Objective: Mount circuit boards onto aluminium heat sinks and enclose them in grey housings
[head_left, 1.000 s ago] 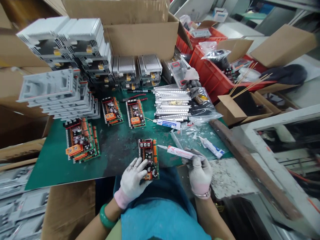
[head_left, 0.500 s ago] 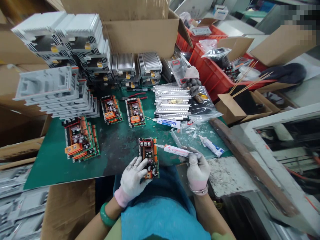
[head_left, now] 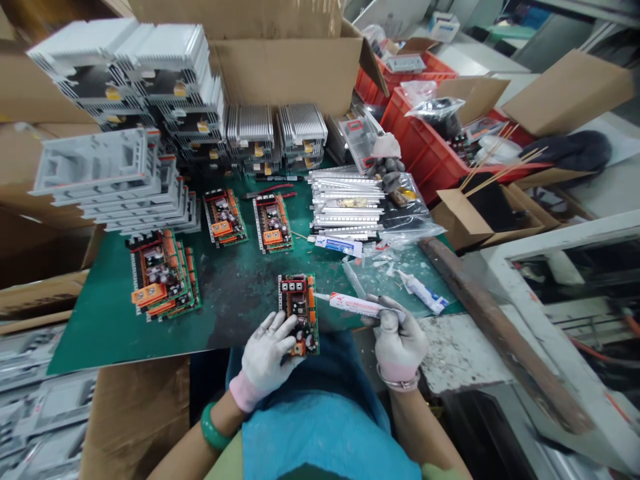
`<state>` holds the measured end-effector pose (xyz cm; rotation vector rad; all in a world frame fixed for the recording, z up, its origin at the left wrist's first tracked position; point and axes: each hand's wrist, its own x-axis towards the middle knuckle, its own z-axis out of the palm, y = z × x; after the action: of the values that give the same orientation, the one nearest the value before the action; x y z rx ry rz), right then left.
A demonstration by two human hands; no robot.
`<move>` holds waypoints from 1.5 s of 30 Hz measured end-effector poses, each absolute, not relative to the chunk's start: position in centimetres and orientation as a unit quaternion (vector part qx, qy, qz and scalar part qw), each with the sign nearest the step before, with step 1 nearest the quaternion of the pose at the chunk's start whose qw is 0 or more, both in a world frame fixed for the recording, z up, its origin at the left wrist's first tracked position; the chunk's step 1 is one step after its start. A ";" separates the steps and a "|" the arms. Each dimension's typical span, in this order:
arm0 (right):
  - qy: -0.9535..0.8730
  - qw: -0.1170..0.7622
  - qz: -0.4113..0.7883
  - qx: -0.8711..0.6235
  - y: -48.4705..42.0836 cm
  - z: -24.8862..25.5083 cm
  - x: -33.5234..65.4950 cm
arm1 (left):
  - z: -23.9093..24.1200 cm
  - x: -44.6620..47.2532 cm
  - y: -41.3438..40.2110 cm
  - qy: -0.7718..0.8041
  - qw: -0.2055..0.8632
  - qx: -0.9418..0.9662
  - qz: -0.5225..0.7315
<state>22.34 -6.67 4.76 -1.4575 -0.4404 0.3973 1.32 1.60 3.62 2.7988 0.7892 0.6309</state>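
Over the green mat (head_left: 107,340), left hand (head_left: 266,353) spreads its fingers on one circuit board (head_left: 299,313), right hand (head_left: 400,343) clenches one glue tube (head_left: 356,305).

White gloves (head_left: 265,353) with pink cuffs, a green circuit board (head_left: 299,315) dotted with orange parts, a white tube (head_left: 353,305) lettered in red, over a dark green mat (head_left: 120,340) mottled with grey smears

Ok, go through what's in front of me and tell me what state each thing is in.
Circuit board, lying flat on the green mat
Red-printed tube, nozzle pointing at the board's edge
Left hand, gloved, fingers spread on the board
Right hand, gloved, gripping the tube
Cardboard box, flaps open
Red crate, filled, bags on top
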 end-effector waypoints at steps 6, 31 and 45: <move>-0.240 0.677 0.143 -0.681 -7.0 4.9 22.4 | 3.3 1.2 1.6 0.264 0.089 0.934 0.224; -0.325 0.647 0.079 -0.685 -7.2 4.3 21.8 | 3.2 1.2 1.5 0.271 0.105 0.930 0.226; -0.401 0.605 0.011 -0.688 -8.1 4.6 21.9 | 3.0 1.1 1.4 0.266 0.107 0.926 0.246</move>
<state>21.91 -8.07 4.64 -1.5927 -0.9274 0.0256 1.11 1.39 3.02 2.7255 0.7831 0.7238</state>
